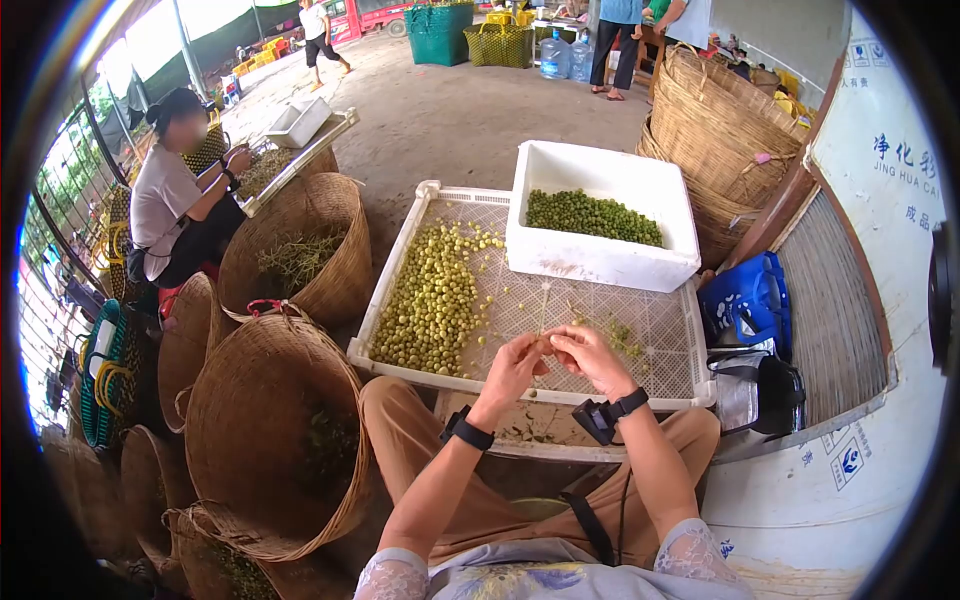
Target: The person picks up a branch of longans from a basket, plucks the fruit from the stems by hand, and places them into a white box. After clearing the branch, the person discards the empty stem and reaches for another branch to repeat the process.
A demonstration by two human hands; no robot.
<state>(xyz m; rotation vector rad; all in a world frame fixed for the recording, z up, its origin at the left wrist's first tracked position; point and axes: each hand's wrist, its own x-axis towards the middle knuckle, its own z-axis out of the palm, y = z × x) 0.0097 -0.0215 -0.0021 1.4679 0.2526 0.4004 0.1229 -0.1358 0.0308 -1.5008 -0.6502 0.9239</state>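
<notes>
On the head view I see my left hand (512, 370) and right hand (592, 358) meet at the fingertips above the tray (660, 335); I can't tell what they pinch. Yellowish fruit (425, 305) lies at their ten o'clock, the box (590, 264) at one.

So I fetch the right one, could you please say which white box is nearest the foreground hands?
The box of green berries, on the tray beyond the left hand and right hand; a similar box sits farther off, by the seated person.

yellow-green fruits (428, 310) | round, loosely heaped | left side of tray (390, 272)
</notes>
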